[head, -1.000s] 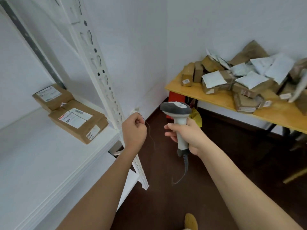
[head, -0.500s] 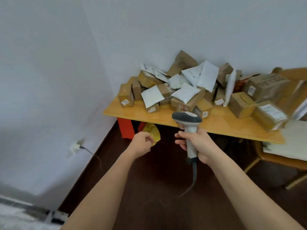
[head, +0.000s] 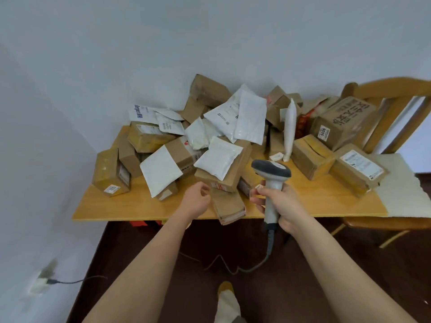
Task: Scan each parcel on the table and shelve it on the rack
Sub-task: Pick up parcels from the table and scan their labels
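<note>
A heap of brown cardboard parcels and white mailer bags covers the yellow wooden table (head: 140, 209). My right hand (head: 283, 206) grips the handle of a grey and white barcode scanner (head: 271, 180), held upright over the table's front edge, its cable hanging to the floor. My left hand (head: 197, 199) hovers empty with loosely curled fingers just left of a small brown parcel (head: 229, 207) that lies at the front edge. A white mailer (head: 161, 172) leans on boxes to the left. The rack is out of view.
A wooden chair (head: 387, 89) with a white cushion (head: 405, 187) stands at the table's right end, boxes leaning against it. White walls meet in a corner behind the table. A wall socket with a plugged cable (head: 50, 281) sits low left. The floor is dark brown.
My view has swung from the rack on the left to face the table and come closer. Both hands now reach over the table's front edge; the scanner stays in my right hand.
</note>
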Tool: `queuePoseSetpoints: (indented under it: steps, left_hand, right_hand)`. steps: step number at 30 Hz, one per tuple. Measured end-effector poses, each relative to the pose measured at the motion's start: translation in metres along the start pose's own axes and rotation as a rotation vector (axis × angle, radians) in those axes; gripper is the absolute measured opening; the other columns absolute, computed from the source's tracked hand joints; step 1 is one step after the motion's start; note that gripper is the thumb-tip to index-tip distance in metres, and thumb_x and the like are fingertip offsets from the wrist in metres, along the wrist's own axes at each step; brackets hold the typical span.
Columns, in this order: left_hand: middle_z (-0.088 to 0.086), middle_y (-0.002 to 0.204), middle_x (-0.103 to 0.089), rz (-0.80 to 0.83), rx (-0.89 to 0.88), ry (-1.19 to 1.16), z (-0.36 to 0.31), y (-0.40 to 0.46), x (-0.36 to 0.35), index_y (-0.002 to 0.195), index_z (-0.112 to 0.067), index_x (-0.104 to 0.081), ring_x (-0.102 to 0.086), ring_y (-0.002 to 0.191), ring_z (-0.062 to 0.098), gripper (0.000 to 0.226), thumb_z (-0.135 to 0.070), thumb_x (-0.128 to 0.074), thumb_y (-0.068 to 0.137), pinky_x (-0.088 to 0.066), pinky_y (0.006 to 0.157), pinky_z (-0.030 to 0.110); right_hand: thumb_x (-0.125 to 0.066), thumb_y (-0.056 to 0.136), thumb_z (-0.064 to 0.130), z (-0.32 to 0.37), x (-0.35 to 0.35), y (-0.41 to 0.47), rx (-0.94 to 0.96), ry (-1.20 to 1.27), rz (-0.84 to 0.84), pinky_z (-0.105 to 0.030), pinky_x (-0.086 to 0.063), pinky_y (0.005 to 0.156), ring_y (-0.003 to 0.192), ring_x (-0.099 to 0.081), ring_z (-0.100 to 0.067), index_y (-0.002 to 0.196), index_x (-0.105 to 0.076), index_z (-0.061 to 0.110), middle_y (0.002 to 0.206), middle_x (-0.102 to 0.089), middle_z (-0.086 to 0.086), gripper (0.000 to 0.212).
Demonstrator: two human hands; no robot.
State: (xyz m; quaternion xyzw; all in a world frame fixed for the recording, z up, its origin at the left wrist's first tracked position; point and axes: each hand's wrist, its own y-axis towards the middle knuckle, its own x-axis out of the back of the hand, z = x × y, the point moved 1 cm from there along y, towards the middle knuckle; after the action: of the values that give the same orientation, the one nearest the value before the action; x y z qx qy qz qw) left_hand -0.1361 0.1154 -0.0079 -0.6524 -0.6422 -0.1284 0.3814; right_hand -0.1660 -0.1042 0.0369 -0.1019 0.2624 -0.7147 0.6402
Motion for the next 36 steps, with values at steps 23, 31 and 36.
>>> queuePoseSetpoints:
  steps: [23,31,36]
  left_hand:
    - [0.0,0.135,-0.048,0.115,0.377,-0.396,-0.012,0.156,0.016,0.141,-0.018,-0.047,-0.051,0.115,0.022,0.048,-0.044,-0.048,0.1,-0.05,0.095,0.038]
    - [0.004,0.117,-0.064,-0.042,0.324,-0.453,-0.052,0.154,0.067,0.126,-0.017,-0.057,-0.059,0.105,0.022,0.06,-0.064,-0.055,0.089,-0.056,0.084,0.035]
    - [0.003,0.112,-0.068,-0.06,0.156,-0.51,-0.078,0.144,0.086,0.126,-0.027,-0.06,-0.065,0.096,0.022,0.05,-0.06,-0.058,0.089,-0.054,0.071,0.029]
  right_hand:
    - [-0.067,0.091,0.013,0.042,-0.051,0.181,-0.235,-0.192,-0.03,-0.036,-0.049,0.072,0.09,-0.057,-0.022,0.117,-0.058,0.015,0.104,-0.061,-0.008,0.028]
    - [-0.067,0.093,0.017,0.109,-0.049,0.174,-0.081,-0.246,0.102,-0.042,-0.057,0.076,0.099,-0.066,-0.03,0.115,-0.06,0.012,0.109,-0.068,-0.013,0.023]
    - [-0.065,0.094,0.016,0.142,-0.055,0.17,0.014,-0.201,0.149,-0.031,-0.056,0.054,0.081,-0.069,-0.026,0.11,-0.059,0.006,0.101,-0.069,-0.016,0.02]
